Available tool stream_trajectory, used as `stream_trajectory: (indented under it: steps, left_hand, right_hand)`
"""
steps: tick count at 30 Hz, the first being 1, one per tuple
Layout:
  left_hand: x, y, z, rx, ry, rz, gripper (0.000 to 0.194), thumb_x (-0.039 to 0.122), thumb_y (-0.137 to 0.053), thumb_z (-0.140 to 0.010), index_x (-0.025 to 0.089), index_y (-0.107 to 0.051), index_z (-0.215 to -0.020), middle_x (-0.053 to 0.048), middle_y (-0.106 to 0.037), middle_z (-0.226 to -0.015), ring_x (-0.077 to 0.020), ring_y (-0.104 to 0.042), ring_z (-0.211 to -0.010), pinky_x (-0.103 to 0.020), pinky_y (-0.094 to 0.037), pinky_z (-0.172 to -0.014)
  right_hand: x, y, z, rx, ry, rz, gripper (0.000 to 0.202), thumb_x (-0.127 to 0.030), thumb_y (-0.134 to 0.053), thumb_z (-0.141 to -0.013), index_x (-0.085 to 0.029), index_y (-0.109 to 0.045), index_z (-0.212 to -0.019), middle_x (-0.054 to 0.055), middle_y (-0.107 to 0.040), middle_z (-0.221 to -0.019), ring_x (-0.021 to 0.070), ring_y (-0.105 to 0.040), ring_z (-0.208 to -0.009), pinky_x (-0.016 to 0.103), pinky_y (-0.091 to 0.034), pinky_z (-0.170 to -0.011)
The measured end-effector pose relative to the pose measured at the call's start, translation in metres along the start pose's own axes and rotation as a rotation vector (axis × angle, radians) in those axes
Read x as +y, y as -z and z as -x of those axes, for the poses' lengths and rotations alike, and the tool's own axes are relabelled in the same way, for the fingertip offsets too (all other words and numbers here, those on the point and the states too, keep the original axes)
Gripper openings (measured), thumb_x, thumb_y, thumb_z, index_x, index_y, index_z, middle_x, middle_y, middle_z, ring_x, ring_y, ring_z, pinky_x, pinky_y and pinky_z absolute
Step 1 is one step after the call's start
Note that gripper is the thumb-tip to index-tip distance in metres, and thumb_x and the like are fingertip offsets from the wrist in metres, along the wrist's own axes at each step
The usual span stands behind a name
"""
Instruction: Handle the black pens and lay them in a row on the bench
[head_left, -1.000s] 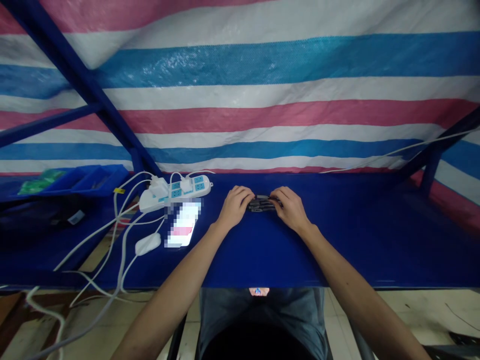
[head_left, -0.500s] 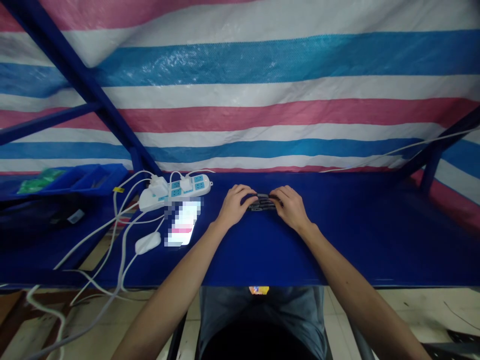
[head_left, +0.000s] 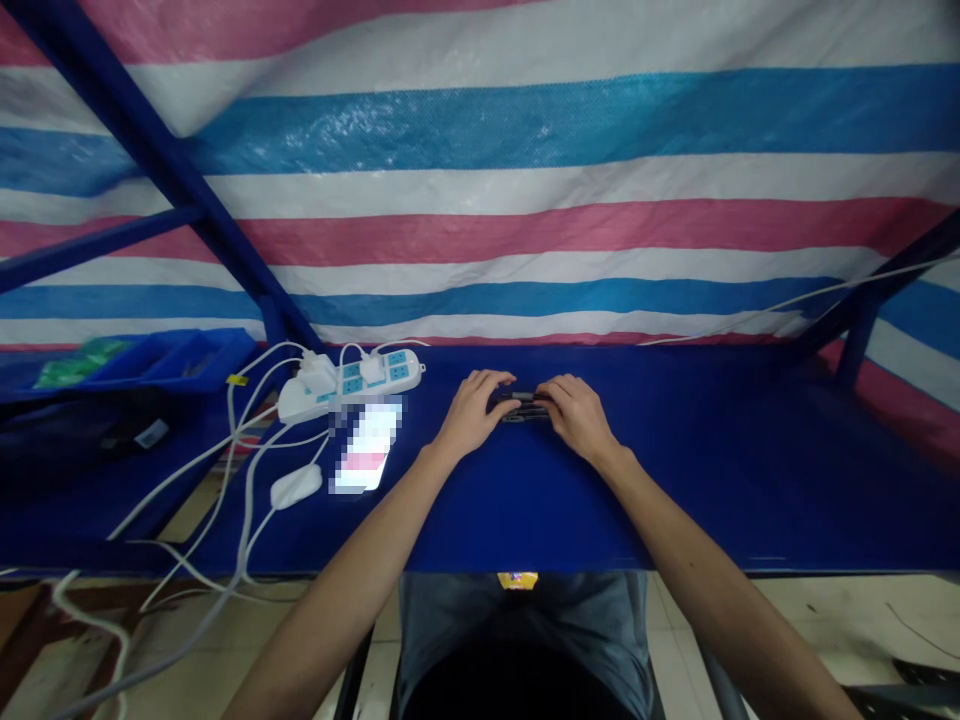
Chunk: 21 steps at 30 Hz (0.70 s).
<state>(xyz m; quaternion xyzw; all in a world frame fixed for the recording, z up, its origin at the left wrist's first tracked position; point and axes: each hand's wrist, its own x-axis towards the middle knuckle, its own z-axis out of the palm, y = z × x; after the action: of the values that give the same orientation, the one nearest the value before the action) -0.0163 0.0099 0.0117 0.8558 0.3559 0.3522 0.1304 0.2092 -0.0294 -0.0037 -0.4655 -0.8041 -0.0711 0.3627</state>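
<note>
Head view: black pens [head_left: 525, 413] lie side by side on the blue table [head_left: 525, 500], long axes running left to right; which way their tips point cannot be told. The left hand [head_left: 475, 412] has thumb and forefinger parted at their left ends; the right hand [head_left: 576, 412] pinches the farthest one's right end.

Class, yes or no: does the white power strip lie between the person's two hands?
No: dark slender items lie between the left hand and right hand; the power strip lies farther left.
</note>
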Motion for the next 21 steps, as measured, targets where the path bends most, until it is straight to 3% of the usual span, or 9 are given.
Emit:
stream_trajectory:
  steps: [5, 10, 14, 17, 21]
  left_hand:
    - [-0.005, -0.001, -0.002, -0.059, 0.021, -0.054, 0.022, 0.031, -0.056, -0.105, 0.021, -0.074, -0.094, -0.004, -0.073, -0.103, -0.0229, -0.061, -0.101, -0.043, -0.045, -0.095]
    - [-0.007, 0.001, -0.002, -0.013, -0.033, -0.089, 0.020, 0.030, -0.061, -0.102, 0.023, -0.077, -0.092, -0.004, -0.074, -0.096, -0.0224, -0.063, -0.096, -0.044, -0.045, -0.095]
    - [-0.005, 0.002, -0.001, 0.074, 0.002, -0.099, 0.023, 0.032, -0.059, -0.104, 0.024, -0.077, -0.093, -0.004, -0.074, -0.097, -0.0221, -0.064, -0.096, -0.044, -0.045, -0.095]
    - [-0.005, 0.002, -0.001, 0.125, 0.050, -0.071, 0.026, 0.033, -0.055, -0.105, 0.023, -0.076, -0.094, -0.003, -0.074, -0.100, -0.0216, -0.065, -0.099, -0.043, -0.045, -0.097]
    - [-0.009, 0.003, -0.002, 0.168, 0.102, -0.025, 0.024, 0.032, -0.057, -0.104, 0.022, -0.075, -0.093, -0.003, -0.074, -0.101, -0.0218, -0.064, -0.099, -0.042, -0.046, -0.095]
  right_hand:
    - [-0.001, 0.001, 0.000, 0.002, 0.002, 0.005, 0.016, -0.025, -0.055, -0.104, -0.020, -0.069, -0.099, 0.007, -0.074, -0.092, 0.0226, -0.060, -0.084, 0.037, -0.039, -0.076]
    - [-0.001, -0.002, 0.000, 0.005, -0.019, 0.018, 0.023, -0.032, -0.056, -0.105, -0.021, -0.073, -0.093, 0.005, -0.075, -0.084, 0.0217, -0.061, -0.081, 0.038, -0.037, -0.074]
    - [0.000, 0.002, -0.001, 0.100, -0.140, -0.089, 0.035, -0.053, -0.066, -0.096, -0.022, -0.075, -0.084, 0.006, -0.074, -0.076, 0.0213, -0.062, -0.073, 0.037, -0.039, -0.074]
    - [-0.001, 0.007, -0.003, 0.128, -0.369, -0.385, 0.043, -0.065, -0.074, -0.085, -0.022, -0.076, -0.086, 0.003, -0.067, -0.064, 0.0190, -0.057, -0.060, 0.035, -0.042, -0.068]
    - [0.002, 0.015, -0.008, -0.044, -0.650, -1.092, 0.057, -0.072, -0.054, -0.093, -0.020, -0.075, -0.104, 0.000, -0.059, -0.056, 0.0160, -0.047, -0.047, 0.031, -0.036, -0.052]
